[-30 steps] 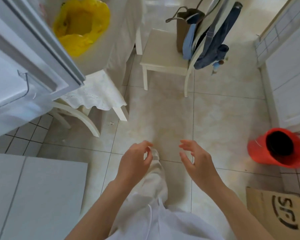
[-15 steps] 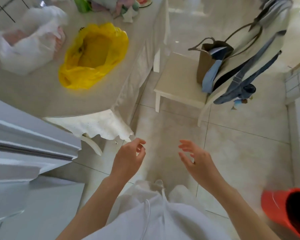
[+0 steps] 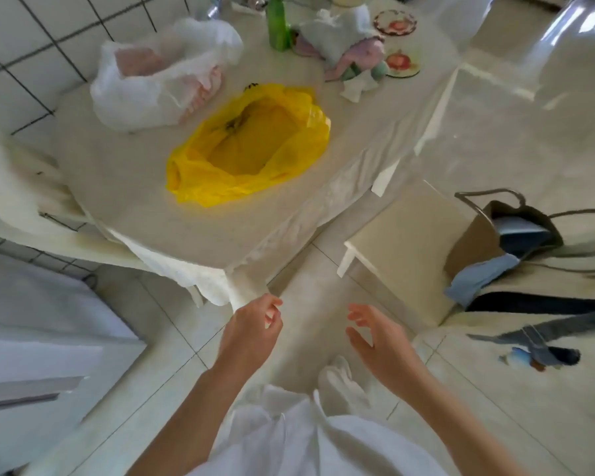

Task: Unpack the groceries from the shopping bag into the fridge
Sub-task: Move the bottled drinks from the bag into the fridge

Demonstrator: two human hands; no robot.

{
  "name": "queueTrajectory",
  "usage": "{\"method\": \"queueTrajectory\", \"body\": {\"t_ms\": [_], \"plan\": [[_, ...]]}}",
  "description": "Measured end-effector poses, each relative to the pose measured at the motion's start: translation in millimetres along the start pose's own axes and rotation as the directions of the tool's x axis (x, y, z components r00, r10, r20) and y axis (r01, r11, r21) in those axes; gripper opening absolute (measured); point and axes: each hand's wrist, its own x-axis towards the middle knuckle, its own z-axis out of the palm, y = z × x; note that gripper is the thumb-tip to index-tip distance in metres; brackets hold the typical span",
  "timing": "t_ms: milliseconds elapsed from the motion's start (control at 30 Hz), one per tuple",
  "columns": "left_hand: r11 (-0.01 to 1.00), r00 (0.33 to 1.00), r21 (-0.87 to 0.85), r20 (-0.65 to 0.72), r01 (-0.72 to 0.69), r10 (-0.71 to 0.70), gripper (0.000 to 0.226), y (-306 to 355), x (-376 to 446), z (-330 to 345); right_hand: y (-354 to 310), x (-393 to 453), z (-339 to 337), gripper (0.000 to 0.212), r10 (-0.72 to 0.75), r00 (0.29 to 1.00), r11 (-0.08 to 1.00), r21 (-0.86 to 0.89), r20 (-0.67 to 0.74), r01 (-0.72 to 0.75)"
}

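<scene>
1. Two bare hands are held out over the tiled floor (image 3: 516,139), short of the desk (image 3: 145,173): the left hand (image 3: 251,333) with fingers loosely curled around nothing, the right hand (image 3: 378,341) with fingers spread and relaxed, also holding nothing. The two are apart from each other.
2. The yellow shopping bag (image 3: 248,146) lies on the desk with its mouth gaping toward the camera; what is inside is blurred, perhaps something of the same yellow.
3. Just beyond it, toward the tiled wall, sits a white plastic bag (image 3: 158,80) with pinkish contents showing through.
4. At the far end of the desk stand a green bottle (image 3: 277,24), a heap of pale cloths (image 3: 347,46) and two flowered coasters (image 3: 395,24).
5. A white fridge door (image 3: 49,355) fills the lower left.
6. To the right, a cream chair (image 3: 402,249) carries a brown handbag (image 3: 478,242), with clothes draped over its back.
</scene>
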Motion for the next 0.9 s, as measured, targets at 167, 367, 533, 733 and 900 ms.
{"method": "queueTrajectory", "body": {"t_ms": [167,367,533,733,900], "plan": [[0.987,0.979,-0.074,-0.138,0.144,-0.153,0.016,30.0,29.3,1.5,-0.2,73.9,-43.7,0.037,-0.178,0.977,0.981,-0.055,0.113,0.185],[0.959,0.925,-0.192,-0.280,0.210,-0.258,0.018,35.7,73.4,-21.5,-27.2,171.1,-73.4,0.034,-0.367,0.919,0.923,-0.065,0.144,0.378],[0.951,0.886,-0.230,-0.369,0.207,-0.282,0.026,20.5,128.8,-63.5,-71.9,251.6,-72.9,0.033,-0.493,0.863,0.864,-0.048,0.113,0.500],[0.961,0.826,-0.237,-0.505,0.145,-0.250,0.027,2.2,214.7,-113.7,-138.0,325.8,-53.9,0.033,-0.535,0.832,0.836,-0.048,0.146,0.546],[0.953,0.817,-0.282,-0.518,0.114,-0.251,0.027,1.0,278.0,-146.3,-183.0,378.0,-42.6,0.033,-0.561,0.799,0.803,-0.092,0.215,0.589]]}}
